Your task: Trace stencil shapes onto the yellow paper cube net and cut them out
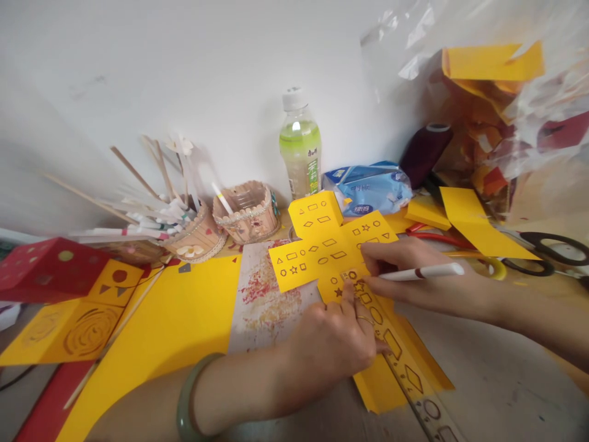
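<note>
Close work over yellow card (324,253)

The right hand (414,273) pinches a white marker pen (426,271) above a stencil ruler (405,367) lying across the card. The left hand (338,337), fingers bent, presses the ruler; whether it's pinching, I can't tell.

one bare left hand (338,337), one bare right hand (414,273), one held white pen (430,272), one clear plastic stencil ruler (403,362), one cross-shaped yellow card (329,252), one clear bottle of green liquid (300,144), one blue plastic packet (373,187), at least two tan wooden-slat pots (251,218)
</note>
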`<state>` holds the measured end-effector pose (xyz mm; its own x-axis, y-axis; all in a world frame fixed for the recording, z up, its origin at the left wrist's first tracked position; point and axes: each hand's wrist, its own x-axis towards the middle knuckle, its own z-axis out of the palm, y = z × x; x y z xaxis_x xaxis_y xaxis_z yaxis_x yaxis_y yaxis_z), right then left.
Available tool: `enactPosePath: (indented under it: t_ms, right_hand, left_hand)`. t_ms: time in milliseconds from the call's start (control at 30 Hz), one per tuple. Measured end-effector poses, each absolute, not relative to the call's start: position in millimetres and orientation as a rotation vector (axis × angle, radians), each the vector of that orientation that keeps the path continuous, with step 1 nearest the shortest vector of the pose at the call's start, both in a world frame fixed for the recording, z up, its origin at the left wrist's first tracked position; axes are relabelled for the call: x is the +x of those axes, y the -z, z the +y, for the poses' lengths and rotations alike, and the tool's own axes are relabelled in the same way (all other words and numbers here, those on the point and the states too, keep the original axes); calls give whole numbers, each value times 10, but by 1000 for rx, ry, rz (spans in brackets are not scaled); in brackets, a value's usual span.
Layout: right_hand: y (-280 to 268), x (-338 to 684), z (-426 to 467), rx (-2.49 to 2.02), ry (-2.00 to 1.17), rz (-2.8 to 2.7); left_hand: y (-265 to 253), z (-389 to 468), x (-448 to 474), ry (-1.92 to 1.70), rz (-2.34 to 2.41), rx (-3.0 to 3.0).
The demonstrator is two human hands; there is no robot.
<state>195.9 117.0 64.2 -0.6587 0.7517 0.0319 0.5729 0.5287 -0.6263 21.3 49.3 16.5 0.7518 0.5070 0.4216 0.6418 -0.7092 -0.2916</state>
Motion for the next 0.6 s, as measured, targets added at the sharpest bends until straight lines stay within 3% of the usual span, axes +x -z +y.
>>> enactPosePath:
  t_ms: [600]
  right_hand:
    - [-575,1997,1172,-1058,-966,-2492]
  left_hand:
    - [-171,490,210,410,-862,-2521]
